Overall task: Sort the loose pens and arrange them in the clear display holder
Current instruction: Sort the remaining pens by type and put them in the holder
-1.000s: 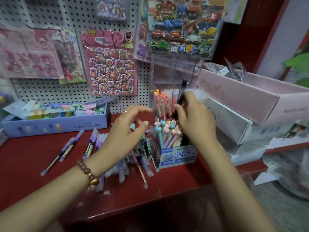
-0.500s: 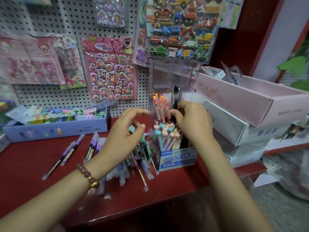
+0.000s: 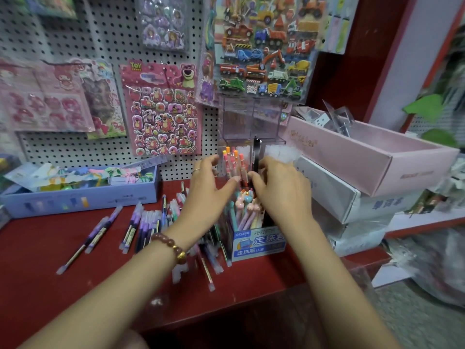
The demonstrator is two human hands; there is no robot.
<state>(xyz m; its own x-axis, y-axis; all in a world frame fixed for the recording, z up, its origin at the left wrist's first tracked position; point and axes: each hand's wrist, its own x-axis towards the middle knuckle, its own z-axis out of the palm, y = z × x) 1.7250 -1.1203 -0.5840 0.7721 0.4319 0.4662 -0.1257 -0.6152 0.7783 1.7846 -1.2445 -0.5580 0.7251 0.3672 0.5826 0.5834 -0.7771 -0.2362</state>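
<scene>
A clear display holder (image 3: 251, 122) stands against the pegboard, with orange-tipped pens (image 3: 234, 162) upright in its lower front tier. My right hand (image 3: 279, 190) pinches a black pen (image 3: 256, 157) that stands upright beside those pens. My left hand (image 3: 208, 190) is at the holder's left side, fingers spread and loosely curved, thumb tip near the orange-tipped pens, holding nothing. Loose purple and pastel pens (image 3: 141, 222) lie scattered on the red shelf (image 3: 50, 273). A small blue-and-white box (image 3: 259, 243) in front of the holder is packed with pastel animal-topped pens (image 3: 247, 205).
A long blue box (image 3: 75, 197) of stationery sits at the back left. Stacked pink (image 3: 377, 157) and white (image 3: 334, 195) boxes crowd the right side. Sticker sheets (image 3: 161, 109) hang on the pegboard above. The shelf's front edge runs below my forearms.
My left hand moved right and up to the holder's side. My right hand lowered the black pen down among the holder's pens.
</scene>
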